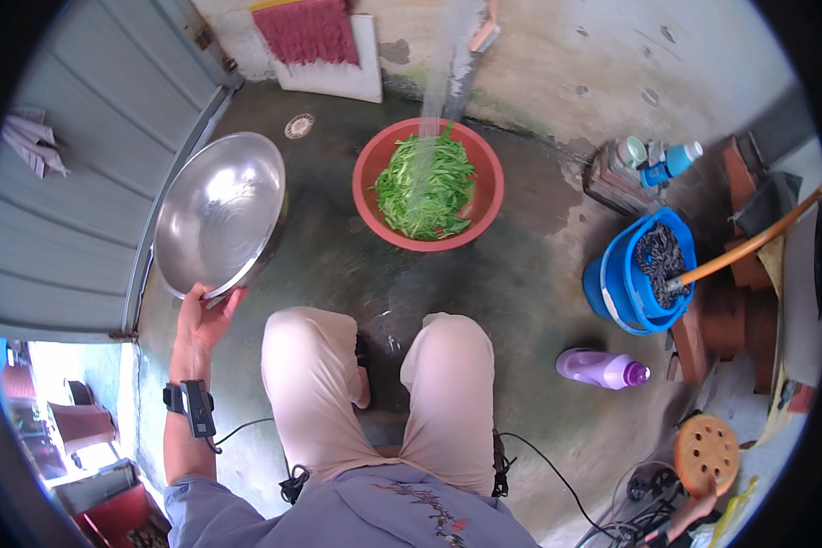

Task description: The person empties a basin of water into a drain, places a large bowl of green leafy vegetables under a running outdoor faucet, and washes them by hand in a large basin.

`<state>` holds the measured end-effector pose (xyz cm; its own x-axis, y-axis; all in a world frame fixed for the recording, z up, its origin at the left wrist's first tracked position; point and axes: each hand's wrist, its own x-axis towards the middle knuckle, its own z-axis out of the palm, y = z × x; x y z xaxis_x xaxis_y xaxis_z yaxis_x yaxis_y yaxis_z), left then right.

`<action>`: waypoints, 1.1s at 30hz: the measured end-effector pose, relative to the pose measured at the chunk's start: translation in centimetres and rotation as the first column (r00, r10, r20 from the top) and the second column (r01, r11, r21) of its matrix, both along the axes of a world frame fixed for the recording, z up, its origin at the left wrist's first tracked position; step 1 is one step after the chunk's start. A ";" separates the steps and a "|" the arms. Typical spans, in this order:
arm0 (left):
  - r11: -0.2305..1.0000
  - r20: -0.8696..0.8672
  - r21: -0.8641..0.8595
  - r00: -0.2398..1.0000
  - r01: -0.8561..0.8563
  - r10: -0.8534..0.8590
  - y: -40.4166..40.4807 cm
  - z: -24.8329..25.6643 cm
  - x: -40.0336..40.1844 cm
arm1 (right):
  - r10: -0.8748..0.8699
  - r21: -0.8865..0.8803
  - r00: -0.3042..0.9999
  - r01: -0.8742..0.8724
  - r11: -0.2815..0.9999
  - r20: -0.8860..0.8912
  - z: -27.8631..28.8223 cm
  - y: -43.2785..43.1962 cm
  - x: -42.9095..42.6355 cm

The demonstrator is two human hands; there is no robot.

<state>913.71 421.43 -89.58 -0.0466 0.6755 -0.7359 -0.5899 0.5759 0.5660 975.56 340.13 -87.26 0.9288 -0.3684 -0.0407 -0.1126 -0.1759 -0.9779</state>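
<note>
My left hand (pixel 207 318) grips the near rim of a wide stainless steel basin (pixel 222 212), which is tilted and shows its inside. My right hand (pixel 700 503), at the lower right, is at the edge of a round orange piece with holes (pixel 705 453), like a stool seat; a finger reaches onto it and the rest of the grip is partly hidden. On the wet floor ahead stands a red plastic basin (pixel 364 205) heaped with cut leafy greens (pixel 421 195). A stream of water (pixel 435 82) falls onto the greens from above.
A blue bucket (pixel 596 284) with a mop (pixel 753 250) stands to the right, and a purple bottle (pixel 596 368) lies nearer. Bricks (pixel 613 185) hold containers by the wall. A floor drain (pixel 299 126) is ahead left, beside a metal door (pixel 82 171). Black cables (pixel 562 479) trail at lower right.
</note>
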 end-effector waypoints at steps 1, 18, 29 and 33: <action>1.000 -0.011 0.009 1.000 -0.007 0.007 0.1 0.0 -0.8 | 0.068 0.086 0.998 -0.068 0.994 0.007 4.0 2.3 -0.8; 0.908 0.124 0.105 0.911 -0.405 0.392 1.7 -3.4 -10.1 | 0.927 -0.631 0.130 -0.698 0.338 0.352 12.9 67.8 -18.5; 0.683 0.091 0.062 0.686 -0.728 0.722 0.2 -11.6 -13.6 | 0.862 0.733 -0.501 -0.557 -0.390 0.078 -11.9 103.8 -34.7; 0.679 0.118 0.042 0.679 -0.733 0.725 0.8 -13.2 -12.9 | 0.808 0.849 -0.586 -0.394 -0.353 0.063 -23.9 106.9 -40.5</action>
<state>900.81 422.25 -102.74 -0.4897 0.5095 -0.7075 -0.8506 -0.1010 0.5160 935.04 447.07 -111.21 -0.4280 0.8608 -0.2752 -0.5569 -0.4910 -0.6699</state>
